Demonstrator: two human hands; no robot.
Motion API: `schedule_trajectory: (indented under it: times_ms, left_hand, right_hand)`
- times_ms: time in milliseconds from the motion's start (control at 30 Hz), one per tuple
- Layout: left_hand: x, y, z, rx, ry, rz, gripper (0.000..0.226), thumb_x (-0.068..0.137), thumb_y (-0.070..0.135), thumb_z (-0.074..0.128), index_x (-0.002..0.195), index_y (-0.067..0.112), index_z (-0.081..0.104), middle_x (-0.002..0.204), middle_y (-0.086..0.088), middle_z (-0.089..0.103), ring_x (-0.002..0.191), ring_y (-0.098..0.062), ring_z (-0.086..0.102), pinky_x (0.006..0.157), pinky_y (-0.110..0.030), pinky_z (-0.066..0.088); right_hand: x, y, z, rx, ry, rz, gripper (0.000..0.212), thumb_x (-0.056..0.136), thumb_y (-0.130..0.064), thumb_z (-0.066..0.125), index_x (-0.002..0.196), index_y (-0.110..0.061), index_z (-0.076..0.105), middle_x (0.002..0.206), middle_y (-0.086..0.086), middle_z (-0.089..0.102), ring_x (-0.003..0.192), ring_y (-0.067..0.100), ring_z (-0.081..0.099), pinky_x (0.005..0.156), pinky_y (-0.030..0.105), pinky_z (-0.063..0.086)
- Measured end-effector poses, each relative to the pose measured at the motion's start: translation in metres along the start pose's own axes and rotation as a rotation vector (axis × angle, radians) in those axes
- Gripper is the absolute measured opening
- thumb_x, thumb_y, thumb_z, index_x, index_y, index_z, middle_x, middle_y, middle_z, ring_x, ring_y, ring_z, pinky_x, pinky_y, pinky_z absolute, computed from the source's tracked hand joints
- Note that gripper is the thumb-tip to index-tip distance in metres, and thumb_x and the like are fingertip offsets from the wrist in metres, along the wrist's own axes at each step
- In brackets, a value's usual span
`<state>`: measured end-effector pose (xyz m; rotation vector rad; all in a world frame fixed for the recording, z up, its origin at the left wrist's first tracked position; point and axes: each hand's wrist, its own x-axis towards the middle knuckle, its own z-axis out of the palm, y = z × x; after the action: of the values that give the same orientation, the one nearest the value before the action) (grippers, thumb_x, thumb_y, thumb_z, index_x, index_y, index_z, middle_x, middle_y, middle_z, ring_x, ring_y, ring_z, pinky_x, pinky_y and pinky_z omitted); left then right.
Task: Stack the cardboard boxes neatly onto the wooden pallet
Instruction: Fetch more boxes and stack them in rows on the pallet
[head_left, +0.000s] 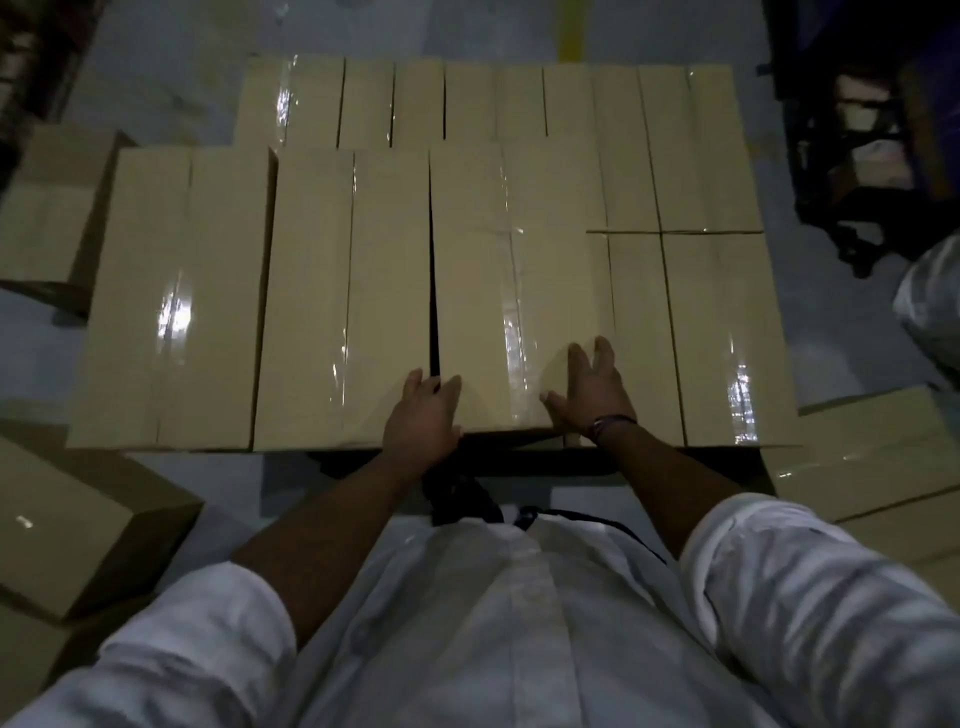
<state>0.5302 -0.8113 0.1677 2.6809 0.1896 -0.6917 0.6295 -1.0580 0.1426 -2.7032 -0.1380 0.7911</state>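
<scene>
Long taped cardboard boxes lie side by side on a stack in front of me. The box nearest my hands (483, 280) is the third of the upper row, with a narrow gap on its left. My left hand (423, 415) rests on its near left corner, fingers over the top edge. My right hand (589, 389) lies flat on its near right part with straight, spread fingers. Two more upper boxes (182, 291) sit to the left. A lower layer of boxes (722, 332) shows to the right and at the back. The pallet is hidden under the boxes.
Loose cardboard boxes lie on the grey floor at the left (57, 208), lower left (78, 525) and right (872, 457). A dark rack or cart (872, 130) stands at the upper right. A yellow floor line (571, 31) runs behind the stack.
</scene>
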Motion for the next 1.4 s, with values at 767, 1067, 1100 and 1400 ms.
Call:
schedule_trajectory:
  times_ms: [767, 1067, 1100, 1400]
  left_hand:
    - [-0.047, -0.002, 0.023, -0.417, 0.154, -0.147, 0.036, 0.091, 0.005, 0.068, 0.126, 0.01, 0.065, 0.121, -0.014, 0.064, 0.121, -0.031, 0.06, 0.092, -0.021, 0.038]
    - [-0.048, -0.005, 0.024, -0.436, 0.277, -0.185, 0.039, 0.09, 0.005, 0.07, 0.128, 0.002, 0.066, 0.116, -0.014, 0.073, 0.11, -0.023, 0.068, 0.091, -0.019, 0.042]
    - [-0.048, -0.005, 0.023, -0.453, 0.29, -0.188, 0.041, 0.09, 0.004, 0.069, 0.131, 0.002, 0.064, 0.118, -0.013, 0.073, 0.11, -0.021, 0.067, 0.093, -0.017, 0.041]
    - [-0.046, -0.006, 0.023, -0.333, 0.292, -0.157, 0.026, 0.089, 0.001, 0.064, 0.114, 0.003, 0.072, 0.112, -0.011, 0.074, 0.107, -0.024, 0.068, 0.095, -0.028, 0.05]
  right_hand:
    - [-0.066, 0.035, 0.01, 0.162, -0.014, -0.015, 0.073, 0.092, -0.022, 0.068, 0.155, -0.013, 0.032, 0.141, 0.018, 0.054, 0.127, 0.033, 0.053, 0.104, 0.037, 0.044]
    - [-0.077, 0.037, 0.004, 0.17, -0.038, -0.062, 0.068, 0.091, -0.02, 0.07, 0.151, -0.013, 0.039, 0.141, 0.02, 0.055, 0.128, 0.035, 0.052, 0.106, 0.038, 0.045]
    - [-0.077, 0.036, 0.003, 0.169, -0.046, -0.068, 0.067, 0.091, -0.02, 0.069, 0.151, -0.013, 0.039, 0.14, 0.02, 0.055, 0.127, 0.035, 0.053, 0.105, 0.038, 0.045]
    - [-0.069, 0.038, 0.001, 0.159, -0.072, -0.079, 0.065, 0.092, -0.023, 0.069, 0.15, -0.015, 0.041, 0.137, 0.02, 0.057, 0.123, 0.034, 0.056, 0.098, 0.033, 0.045]
